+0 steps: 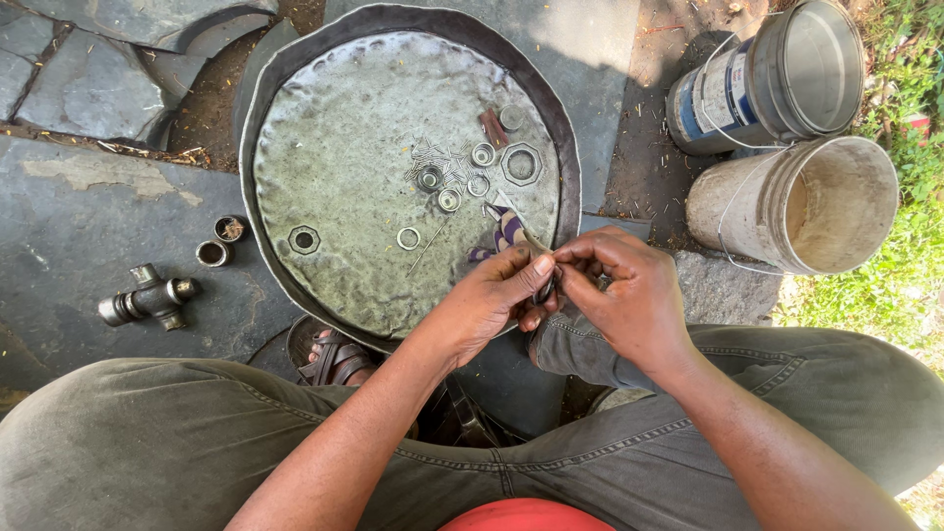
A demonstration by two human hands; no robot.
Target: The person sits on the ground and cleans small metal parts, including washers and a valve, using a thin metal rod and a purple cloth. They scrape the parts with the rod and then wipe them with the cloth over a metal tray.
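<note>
Your left hand and right hand meet fingertip to fingertip just beyond the near rim of the round metal tray, wrists angled inward. Both pinch one small dark part, largely hidden between the fingers.

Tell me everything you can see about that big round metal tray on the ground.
The round metal tray is a wide shallow pan, dull grey with a hammered, dented floor and a darker raised rim. It lies flat on stone paving in front of the person's knees. Loose nuts, rings and thin needle rollers sit on it. The hands hover over its near edge.
</note>
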